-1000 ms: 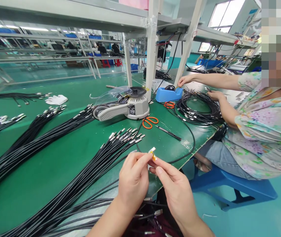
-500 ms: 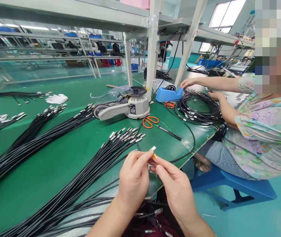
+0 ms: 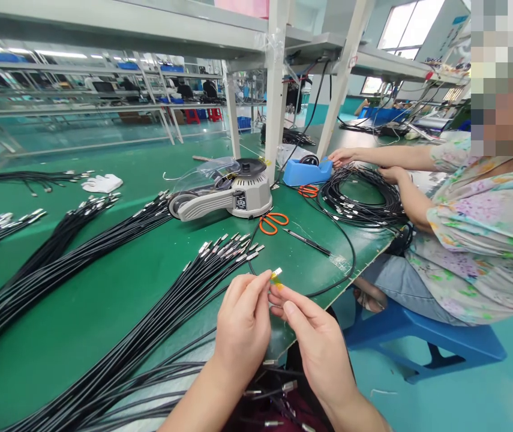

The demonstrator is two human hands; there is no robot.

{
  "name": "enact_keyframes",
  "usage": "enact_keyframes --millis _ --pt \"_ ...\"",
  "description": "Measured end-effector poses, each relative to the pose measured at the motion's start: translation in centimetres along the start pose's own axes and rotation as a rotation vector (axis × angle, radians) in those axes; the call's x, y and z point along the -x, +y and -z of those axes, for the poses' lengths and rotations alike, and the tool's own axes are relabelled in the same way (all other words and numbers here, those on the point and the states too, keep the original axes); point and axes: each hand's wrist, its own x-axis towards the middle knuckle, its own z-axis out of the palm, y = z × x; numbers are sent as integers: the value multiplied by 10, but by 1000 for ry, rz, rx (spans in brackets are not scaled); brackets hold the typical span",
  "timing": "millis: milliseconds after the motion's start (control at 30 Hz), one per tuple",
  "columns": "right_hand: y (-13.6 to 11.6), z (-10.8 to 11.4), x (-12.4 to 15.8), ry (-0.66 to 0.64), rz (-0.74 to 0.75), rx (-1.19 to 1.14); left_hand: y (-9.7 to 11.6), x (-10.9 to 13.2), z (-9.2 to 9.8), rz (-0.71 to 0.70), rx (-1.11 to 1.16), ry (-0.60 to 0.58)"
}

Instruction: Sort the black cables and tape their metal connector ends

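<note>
My left hand (image 3: 242, 318) is closed in a pinch on a cable's small silver connector (image 3: 277, 272), whose tip sticks out past the fingertips. A short piece of yellow, see-through tape (image 3: 276, 279) lies against the connector and reaches to my right forefinger. My right hand (image 3: 321, 339) is closed just beside it, its fingertips at the tape; the fingers partly hide how the tape and cable are held. Left of my hands lies a bundle of black cables (image 3: 161, 312) with silver connectors at their ends.
A grey tape dispenser (image 3: 251, 195) stands ahead, near orange-handled scissors (image 3: 274, 223) and black tweezers (image 3: 306, 241). More cable bundles (image 3: 71, 264) and a white glove (image 3: 102, 183) lie left. At right, a co-worker's hands touch a blue tape holder (image 3: 306, 173) and coiled cables (image 3: 364, 213).
The yellow tape by the connector shows more spread out than before, and the connector has tilted slightly. My hands stay almost in place, while the whole view shifts a little.
</note>
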Motion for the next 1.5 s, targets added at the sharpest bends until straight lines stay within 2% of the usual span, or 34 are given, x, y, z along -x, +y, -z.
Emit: enact_keyframes --millis 233,467,633,833,1100,1267,1500 --pt "-3 5 -2 60 -31 -2 1 -3 -1 -46 -78 33" --pt "-17 -10 -24 30 -60 -6 0 -2 -3 -88 -135 3" --pt "-13 -10 -26 48 -31 62 0 -3 -2 -42 -114 -4" --pt "-16 -4 -26 42 22 217 5 -8 4 144 -27 -163" --pt "-19 -4 -25 24 57 228 13 -16 10 519 171 -351" --pt "-20 -5 -25 16 66 259 13 -16 10 689 316 -370" --pt "-19 -4 -25 -3 85 274 14 -17 9 810 502 -352"
